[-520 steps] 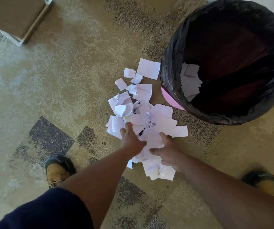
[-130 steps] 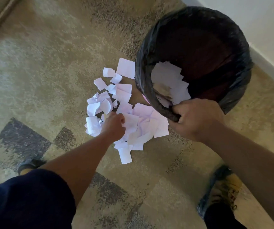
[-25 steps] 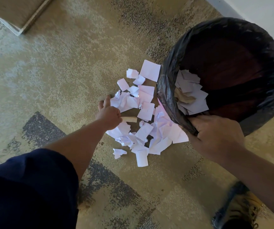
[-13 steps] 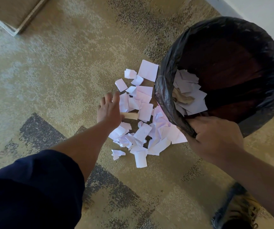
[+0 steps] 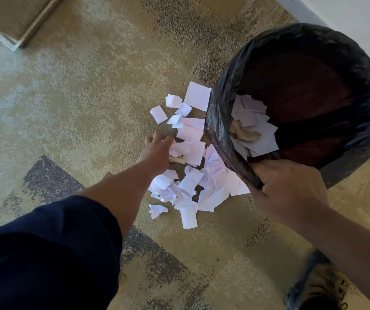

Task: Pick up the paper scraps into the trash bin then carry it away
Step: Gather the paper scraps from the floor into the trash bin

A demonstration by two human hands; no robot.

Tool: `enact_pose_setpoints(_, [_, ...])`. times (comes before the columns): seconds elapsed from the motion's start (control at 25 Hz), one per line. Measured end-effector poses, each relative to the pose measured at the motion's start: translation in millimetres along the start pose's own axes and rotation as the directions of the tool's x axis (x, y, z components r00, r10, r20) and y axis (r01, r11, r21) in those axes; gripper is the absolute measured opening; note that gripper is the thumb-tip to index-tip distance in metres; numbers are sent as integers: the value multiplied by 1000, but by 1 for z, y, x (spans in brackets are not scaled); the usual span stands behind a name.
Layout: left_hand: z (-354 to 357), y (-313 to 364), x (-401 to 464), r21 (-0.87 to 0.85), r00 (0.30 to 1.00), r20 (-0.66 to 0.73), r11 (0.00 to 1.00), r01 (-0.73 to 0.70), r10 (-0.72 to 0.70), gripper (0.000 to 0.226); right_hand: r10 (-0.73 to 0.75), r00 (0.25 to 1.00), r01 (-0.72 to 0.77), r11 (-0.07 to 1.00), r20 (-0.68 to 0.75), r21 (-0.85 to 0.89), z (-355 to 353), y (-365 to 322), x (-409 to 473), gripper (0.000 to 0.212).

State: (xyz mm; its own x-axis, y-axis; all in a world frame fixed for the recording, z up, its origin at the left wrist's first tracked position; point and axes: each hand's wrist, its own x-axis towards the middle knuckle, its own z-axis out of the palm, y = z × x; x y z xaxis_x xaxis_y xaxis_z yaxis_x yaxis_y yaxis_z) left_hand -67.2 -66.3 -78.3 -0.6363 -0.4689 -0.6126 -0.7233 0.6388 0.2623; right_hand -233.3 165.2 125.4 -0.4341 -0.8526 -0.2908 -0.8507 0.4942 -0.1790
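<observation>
The bin (image 5: 302, 104), lined with a black bag, is tilted toward the scraps (image 5: 193, 173) at the right of the frame, its lower lip close to the carpet (image 5: 67, 97). Its near rim is gripped by the right hand (image 5: 289, 189), fingers curled round the bag edge. The left hand (image 5: 157, 153) is spread flat at the left edge of the pile in mid-frame, fingers straight and holding nothing. A heap of scraps already lies inside the bin's lower wall; many more are strewn on the carpet between the hand and the lip.

The step in hand is judged to be a sweep toward the bin. It is best done with the palm kept low and broad, so that the loose sheets are pushed together, not flicked over the fingers. The lip should be pressed to the carpet; whether it quite touches cannot be made out. The outliers at upper centre are better gathered first.
</observation>
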Motion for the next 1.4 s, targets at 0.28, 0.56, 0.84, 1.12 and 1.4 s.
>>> enact_pose_setpoints(0.28, [-19, 15, -17, -349, 999, -17, 937, 37, -46, 36, -5, 1000, 6, 1000, -16, 13, -1, -2, 1, 33])
enact_pose_setpoints(0.56, [-130, 62, -101, -651, 896, -390, 751, -107, -211, 18, 5, 1000, -5, 1000, 11, 14, -1, -2, 1, 34])
enact_pose_setpoints(0.84, [-184, 163, -113, -183, 595, -631, 650, -738, 497, 42, -5, 1000, 4, 999, -15, -46, -1, -1, 1, 38])
enact_pose_setpoints(1.12, [-162, 185, -54, 255, 578, -133, 592, -765, 805, 44, -67, 997, 65, 997, -49, -40, 5, 2, 2, 35])
enact_pose_setpoints(1.4, [-162, 133, -56, 453, 449, -285, 532, -715, 847, 58, -142, 983, 139, 989, -114, -41, 4, 16, 1, 25])
